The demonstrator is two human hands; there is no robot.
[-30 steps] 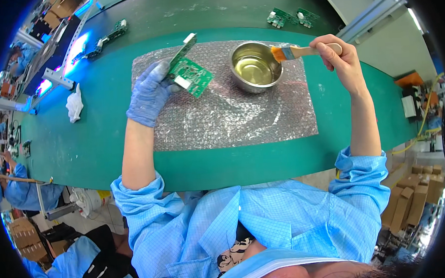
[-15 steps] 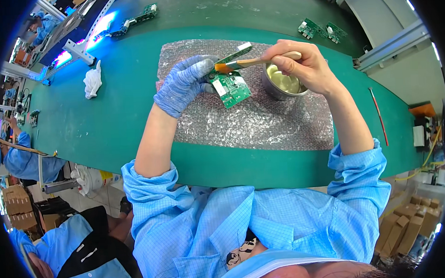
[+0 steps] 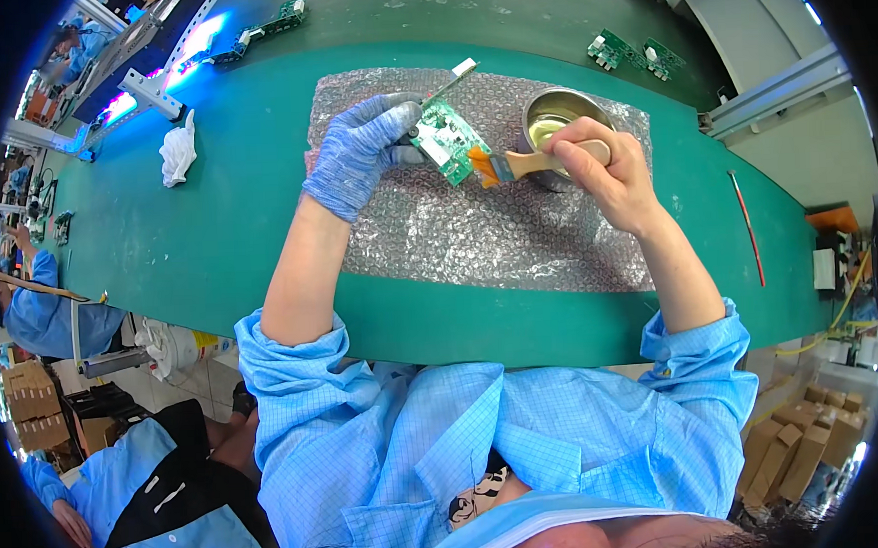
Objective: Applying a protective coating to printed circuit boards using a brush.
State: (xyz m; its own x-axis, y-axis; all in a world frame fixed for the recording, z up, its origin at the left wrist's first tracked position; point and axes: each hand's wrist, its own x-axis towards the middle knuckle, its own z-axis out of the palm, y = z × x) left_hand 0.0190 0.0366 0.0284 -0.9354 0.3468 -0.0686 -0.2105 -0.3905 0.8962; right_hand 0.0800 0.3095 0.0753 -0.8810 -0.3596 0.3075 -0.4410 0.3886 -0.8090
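Note:
My left hand [image 3: 363, 152], in a blue-grey knit glove with darker fingertips, is closed on the edge of a green circuit board [image 3: 456, 146]. A narrow second board with a white connector [image 3: 463, 68] sticks up from its far side. My bare right hand [image 3: 611, 173] grips the wooden handle of a flat paintbrush [image 3: 517, 164]. The brush's orange bristles are at the board's lower right edge; whether they touch it I cannot tell. Just behind my right hand stands a round metal bowl [image 3: 571, 100] with pale yellowish liquid, partly covered by that hand.
Bubble wrap [image 3: 497, 252] lies under the work on the green table mat [image 3: 232, 254]. A crumpled white glove or cloth [image 3: 179, 151] is at left, a thin red stick [image 3: 748, 229] at right. More circuit boards [image 3: 635, 56] lie at the back. A co-worker [image 3: 140, 502] sits at lower left.
The brush has moved down from the board's upper part to its lower right edge, its bristle end tilting lower. My right hand has come down and toward me. The board has turned and tilted.

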